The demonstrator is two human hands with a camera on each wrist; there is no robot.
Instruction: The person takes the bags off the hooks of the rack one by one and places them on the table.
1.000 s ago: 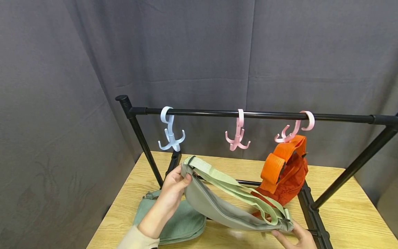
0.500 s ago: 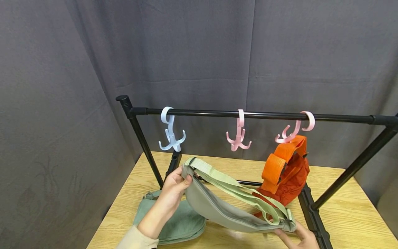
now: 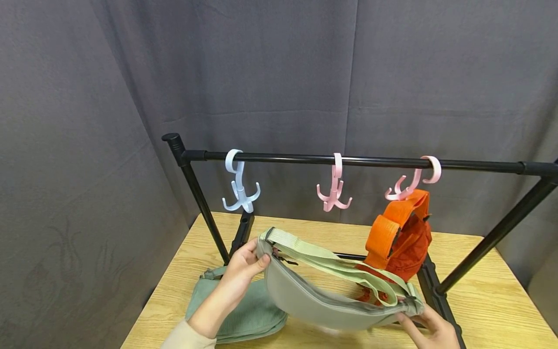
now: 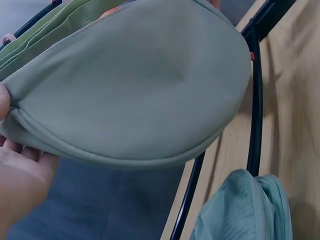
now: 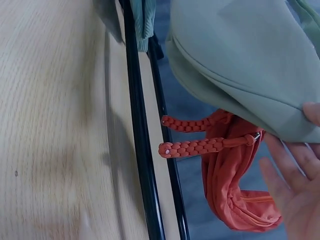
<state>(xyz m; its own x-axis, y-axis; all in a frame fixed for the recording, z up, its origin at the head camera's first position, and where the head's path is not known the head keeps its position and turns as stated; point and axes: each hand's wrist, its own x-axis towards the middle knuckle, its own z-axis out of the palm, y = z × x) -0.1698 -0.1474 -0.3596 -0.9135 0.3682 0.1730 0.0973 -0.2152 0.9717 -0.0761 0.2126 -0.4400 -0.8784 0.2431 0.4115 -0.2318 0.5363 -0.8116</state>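
Observation:
My left hand pinches the left end of a grey-green crescent-shaped sling bag, thumb on the near side. At the bag's right end, my right hand grips the corner between thumb and fingers. The bag spans both hands above the table, its right end lower. Its pale green strap runs loosely along the top, folded over near the right hand. In the left wrist view the bag's smooth panel fills much of the picture. From the right wrist, the thumb and fingers show at the bag's corner.
A black rack's bar carries a blue hook, a pink hook and another pink hook. An orange-red bag hangs from the right one. A teal corduroy bag lies on the wooden table.
Both hands have shifted slightly right and down with the sling bag. Its near panel now faces the head view a little more. The hooks, the orange-red bag and the teal bag stay put.

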